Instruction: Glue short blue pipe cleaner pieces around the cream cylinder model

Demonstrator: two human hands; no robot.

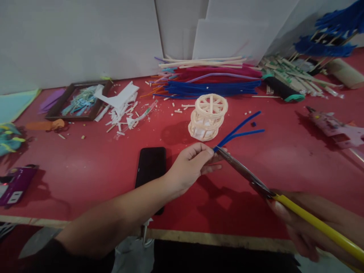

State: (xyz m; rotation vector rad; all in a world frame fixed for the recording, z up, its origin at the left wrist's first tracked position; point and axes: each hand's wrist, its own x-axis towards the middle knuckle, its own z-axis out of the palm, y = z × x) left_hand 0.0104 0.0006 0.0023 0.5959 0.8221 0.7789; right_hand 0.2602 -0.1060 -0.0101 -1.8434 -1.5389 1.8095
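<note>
My left hand [196, 163] pinches two blue pipe cleaners [237, 131] near their ends; their free lengths spread apart up and to the right. My right hand [307, 220] is closed around the yellow handles of long scissors [247, 176]. The scissor tips meet the pipe cleaners right beside my left fingertips. Just beyond stands a cream-coloured openwork piece [209, 117] with a spoked round top, built from pipe-cleaner-like strips. A tiny dark blue bit [253, 124] lies to the right of it.
Behind lie bundled blue pipe cleaners [213, 88], with red and cream ones. A black phone [151, 165] is under my left forearm. White scraps [123, 104] and a brown frame [78, 100] lie left. A pink glue gun [337, 127] rests right, a purple box [18, 185] far left.
</note>
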